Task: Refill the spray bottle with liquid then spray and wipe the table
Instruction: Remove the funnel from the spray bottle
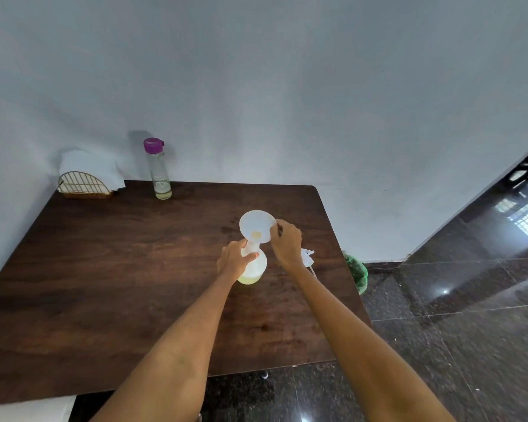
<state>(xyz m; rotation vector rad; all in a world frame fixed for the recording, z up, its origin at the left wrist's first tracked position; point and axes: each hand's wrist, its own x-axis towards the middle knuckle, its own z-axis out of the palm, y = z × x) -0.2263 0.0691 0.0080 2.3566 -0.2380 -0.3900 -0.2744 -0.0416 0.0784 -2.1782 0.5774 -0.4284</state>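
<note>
We see the spray bottle [254, 266] standing upright on the dark wooden counter [110, 269], a little toward three o'clock of its middle, with pale yellow liquid low in its translucent body. A white funnel [257, 226] sits in the bottle's neck, its wide mouth tilted toward us and a trace of yellow at its throat. Our left hand [235, 259] is closed around the bottle's neck and shoulder from the nine o'clock side, thumb across the front. Our right hand [286, 243] pinches the funnel's rim at its three o'clock edge, the fingers curled shut on it. Just beside the right wrist, at three o'clock of the bottle, lies the white trigger sprayer head [307, 257] with its dip tube, resting on the counter apart from the bottle. Farther out, at eleven o'clock near the wall, a clear bottle with a purple cap [157, 168] stands upright with a little yellowish liquid at its bottom. At ten o'clock, in the far corner, a gold wire napkin holder [84, 184] holds white napkins. Off the counter's three o'clock edge, a green bag [358, 272] sits on the dark glossy floor [457, 330]
</note>
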